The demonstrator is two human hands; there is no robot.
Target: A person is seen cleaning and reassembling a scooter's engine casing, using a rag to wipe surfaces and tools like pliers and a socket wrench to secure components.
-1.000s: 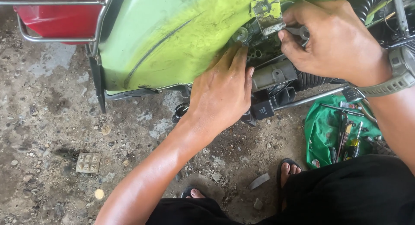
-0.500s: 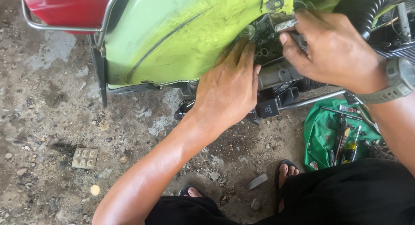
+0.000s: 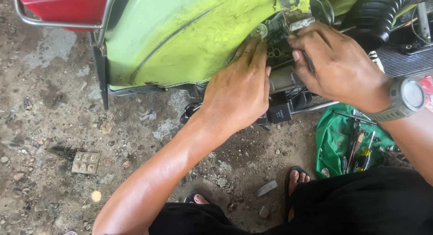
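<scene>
My left hand (image 3: 239, 88) lies flat against the lower edge of a green scooter body panel (image 3: 180, 36), fingers together and pointing up at a small round fitting (image 3: 260, 31). My right hand (image 3: 336, 65), with a grey wristwatch (image 3: 406, 97) on the wrist, is curled over the engine parts (image 3: 282, 77) just right of the left hand. Its fingers close on something small there, hidden by the hand. A green-painted metal bracket (image 3: 293, 9) sticks up just above the right hand's fingers.
A black ribbed hose (image 3: 376, 13) runs at the top right. A green cloth (image 3: 338, 140) with screwdrivers and other tools lies on the rough concrete ground by my right knee. A red tail light with chrome rail (image 3: 58, 9) is at top left. A small embossed metal plate (image 3: 85, 162) lies on the ground.
The view has shifted so the scooter sits lower and further right in frame. Both hands stay on the same engine spot, the right hand's fingers curling slightly lower under the bracket.
</scene>
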